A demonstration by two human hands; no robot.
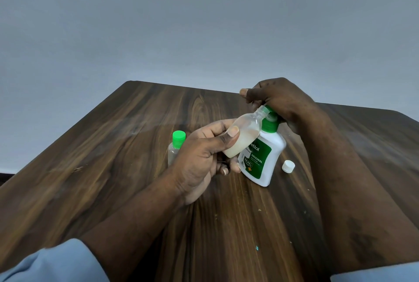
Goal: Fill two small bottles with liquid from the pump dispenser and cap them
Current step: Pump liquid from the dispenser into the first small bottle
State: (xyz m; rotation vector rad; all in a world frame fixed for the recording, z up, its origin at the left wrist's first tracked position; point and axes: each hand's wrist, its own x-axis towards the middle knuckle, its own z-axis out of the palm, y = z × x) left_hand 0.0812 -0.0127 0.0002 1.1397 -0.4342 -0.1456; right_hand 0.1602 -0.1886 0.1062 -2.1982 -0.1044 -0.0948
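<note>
My left hand [204,157] grips a small clear bottle [244,133], tilted, its open mouth up against the nozzle of the pump dispenser. Pale milky liquid fills its lower part. The dispenser [265,157] is white with a green label and green pump, standing on the wooden table [113,168]. My right hand [278,98] lies over the pump head, covering most of it. A second small clear bottle [174,148] with a green cap stands upright just behind my left hand, partly hidden by it. A loose white cap [288,166] lies on the table to the right of the dispenser.
A grey wall rises behind the table's far edge. Small crumbs and a tiny teal speck [257,247] dot the near wood. Both forearms cross the near half of the table, with light blue sleeves at the bottom corners.
</note>
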